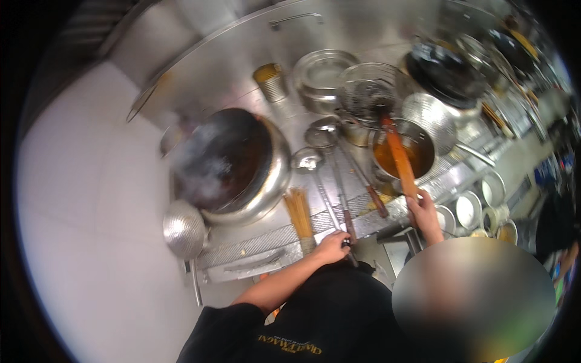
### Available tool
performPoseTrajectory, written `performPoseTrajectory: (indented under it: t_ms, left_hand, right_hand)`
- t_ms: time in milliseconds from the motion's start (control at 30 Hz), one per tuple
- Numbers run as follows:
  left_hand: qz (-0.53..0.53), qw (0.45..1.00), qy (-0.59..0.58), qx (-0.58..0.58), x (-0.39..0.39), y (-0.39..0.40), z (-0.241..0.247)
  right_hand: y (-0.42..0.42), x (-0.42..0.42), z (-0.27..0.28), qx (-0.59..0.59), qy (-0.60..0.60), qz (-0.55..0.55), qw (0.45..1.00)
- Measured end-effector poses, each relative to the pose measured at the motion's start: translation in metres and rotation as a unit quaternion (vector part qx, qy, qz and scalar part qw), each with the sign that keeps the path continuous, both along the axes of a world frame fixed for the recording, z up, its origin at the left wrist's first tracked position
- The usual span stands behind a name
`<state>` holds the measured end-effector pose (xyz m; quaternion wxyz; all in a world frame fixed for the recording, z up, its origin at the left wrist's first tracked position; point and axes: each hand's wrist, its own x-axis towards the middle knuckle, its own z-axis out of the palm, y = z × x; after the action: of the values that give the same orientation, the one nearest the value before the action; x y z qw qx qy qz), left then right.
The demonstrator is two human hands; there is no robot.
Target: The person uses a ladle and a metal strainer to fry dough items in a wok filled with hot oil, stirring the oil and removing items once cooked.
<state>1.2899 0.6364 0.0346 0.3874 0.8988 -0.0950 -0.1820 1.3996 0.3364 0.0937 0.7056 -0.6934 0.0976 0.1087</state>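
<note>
My right hand (425,213) grips the wooden handle (399,156) of a wire strainer (363,97), which reaches over a metal pot (433,156) of orange-brown liquid. At the front edge of the stove my left hand (335,247) is closed around a dark knob or handle end; which one, I cannot tell. Beside that hand run the handles of a steel ladle (309,159) and other long utensils, and a bamboo wok brush (299,213). To the left, a dark wok (231,159) gives off steam or smoke.
A perforated skimmer (184,230) lies at the left front. Behind stand a tin can (271,82) and a lidless round metal container (324,75). A second black wok (447,75) and a perforated strainer (429,119) are at the right, with several small tubs (467,209) in front.
</note>
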Motion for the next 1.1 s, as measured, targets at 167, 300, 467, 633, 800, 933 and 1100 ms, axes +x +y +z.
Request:
performPoseTrajectory:
  t_ms: [167,300,467,633,800,933,1100]
  left_hand:
    - [-0.007,0.999,-0.021,0.025,-0.005,0.002,0.0]
    - [-0.05,0.999,0.001,0.001,-0.007,-0.007,0.021]
    - [-0.174,0.94,0.256,-0.145,-0.019,-0.006,0.013]
    - [-0.302,0.812,0.492,-0.086,-0.038,-0.024,0.02]
    - [-0.385,0.746,0.541,-0.041,-0.066,-0.03,0.002]
    - [-0.381,0.76,0.526,-0.001,-0.095,-0.035,-0.01]
    - [-0.337,0.809,0.481,-0.006,-0.115,-0.049,-0.011]
  right_hand:
    - [0.011,-0.028,0.008,-0.359,-0.208,-0.123,0.901]
    - [0.008,-0.08,0.044,-0.301,-0.309,-0.14,0.891]
    - [0.012,-0.169,0.009,-0.204,-0.142,0.041,0.968]
    - [0.028,-0.305,-0.084,-0.132,0.215,0.195,0.948]
    - [0.04,-0.43,-0.135,-0.071,0.372,-0.034,0.925]
    - [-0.007,-0.497,-0.161,-0.129,0.328,-0.294,0.888]
    - [-0.127,-0.538,-0.087,0.101,0.107,-0.684,0.714]
